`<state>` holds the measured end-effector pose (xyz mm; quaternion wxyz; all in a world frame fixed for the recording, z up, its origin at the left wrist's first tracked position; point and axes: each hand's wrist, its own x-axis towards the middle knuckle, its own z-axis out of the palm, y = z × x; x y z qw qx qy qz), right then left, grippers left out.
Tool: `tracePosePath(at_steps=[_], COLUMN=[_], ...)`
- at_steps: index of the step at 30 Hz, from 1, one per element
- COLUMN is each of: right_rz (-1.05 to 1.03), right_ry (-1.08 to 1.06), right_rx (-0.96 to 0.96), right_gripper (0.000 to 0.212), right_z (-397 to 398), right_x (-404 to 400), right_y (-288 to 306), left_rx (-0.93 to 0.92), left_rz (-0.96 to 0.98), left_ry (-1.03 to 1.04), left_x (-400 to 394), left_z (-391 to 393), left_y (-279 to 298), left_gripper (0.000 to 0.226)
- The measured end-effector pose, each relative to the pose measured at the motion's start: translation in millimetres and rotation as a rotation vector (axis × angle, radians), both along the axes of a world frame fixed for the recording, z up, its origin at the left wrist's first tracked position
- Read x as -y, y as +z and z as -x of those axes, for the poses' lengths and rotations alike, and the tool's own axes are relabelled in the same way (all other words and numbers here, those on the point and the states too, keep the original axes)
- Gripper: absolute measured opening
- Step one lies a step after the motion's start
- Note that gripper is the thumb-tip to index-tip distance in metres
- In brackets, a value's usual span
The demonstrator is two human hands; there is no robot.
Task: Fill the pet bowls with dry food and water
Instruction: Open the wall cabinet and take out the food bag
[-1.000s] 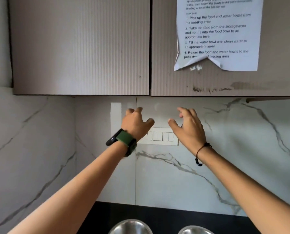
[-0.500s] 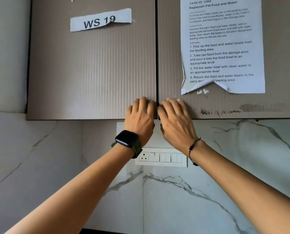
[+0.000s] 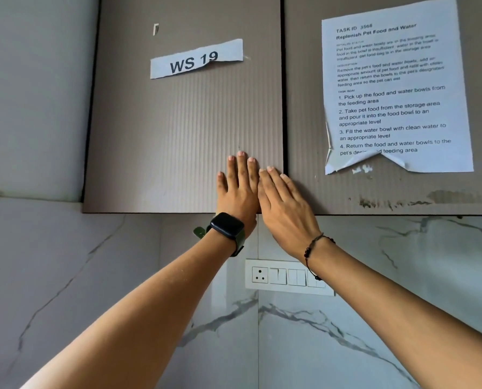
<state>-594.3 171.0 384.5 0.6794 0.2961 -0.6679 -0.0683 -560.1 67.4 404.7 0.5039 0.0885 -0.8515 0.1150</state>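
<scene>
Your left hand [image 3: 238,189] and right hand [image 3: 286,209] press flat, fingers straight, on closed cupboard doors [image 3: 183,136]; filling not begun.

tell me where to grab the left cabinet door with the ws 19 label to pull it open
Take the left cabinet door by its bottom edge, from below, near the seam with the right door. No handle shows on its face, and that edge overhangs the marble wall. The left hand and right hand lie flat there, gripping nothing.

Counts at the wall cabinet

Showing: two cabinet doors [image 3: 183,130], two hands [image 3: 238,192], two paper notices [image 3: 397,88], one switch plate [image 3: 287,276], one watch [image 3: 228,226], one bracelet [image 3: 312,248].
</scene>
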Motion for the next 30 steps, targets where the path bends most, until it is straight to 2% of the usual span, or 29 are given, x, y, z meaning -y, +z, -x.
tracePosePath(at_steps=[3,5,8,10,12,15,18,21,24,27,30], right_rz=[0.093,0.161,0.295,0.427,0.505,0.598,0.638,0.569,0.417,0.162,-0.025], right_ry=[0.109,0.262,0.648,0.942,1.18,1.526,1.829,2.053,2.161,2.195,2.054], right_rx=[-0.004,0.042,0.157,0.266,0.296,0.394,0.57,0.699,0.763,0.678,0.588], right_gripper=[0.069,0.059,0.061,0.078,0.085,0.086,0.071,0.044,0.054,0.063,0.06], right_z=[-5,-18,-44,-65,-89,-123,-149,-172,-194,-208,-214], right_x=[-2,2,12,19,31,51,74,99,121,144,179], right_y=[-4,-5,-10,-13,-17,-22,-32,-40,-46,-49,-52], left_rx=[-0.033,-0.063,-0.105,-0.071,-0.088,-0.16,-0.219,-0.226,-0.287,-0.443,-0.604], left_rz=[-0.001,0.009,0.014,-0.034,-0.026,0.016,0.073,0.024,0.012,-0.079,-0.103], left_ry=[-0.028,-0.055,-0.085,-0.136,-0.177,-0.245,-0.193,-0.169,-0.159,-0.204,-0.257], left_x=[-3,-2,-3,-1,3,10,20,32,45,66,84], left_z=[-13,-25,-55,-82,-108,-144,-176,-205,-238,-271,-306], left_y=[-4,-7,-9,-10,-12,-12,-12,-12,-12,-16,-23], left_gripper=[0.075,0.077,0.082,0.087,0.089,0.09,0.093,0.095,0.097,0.074,0.049])
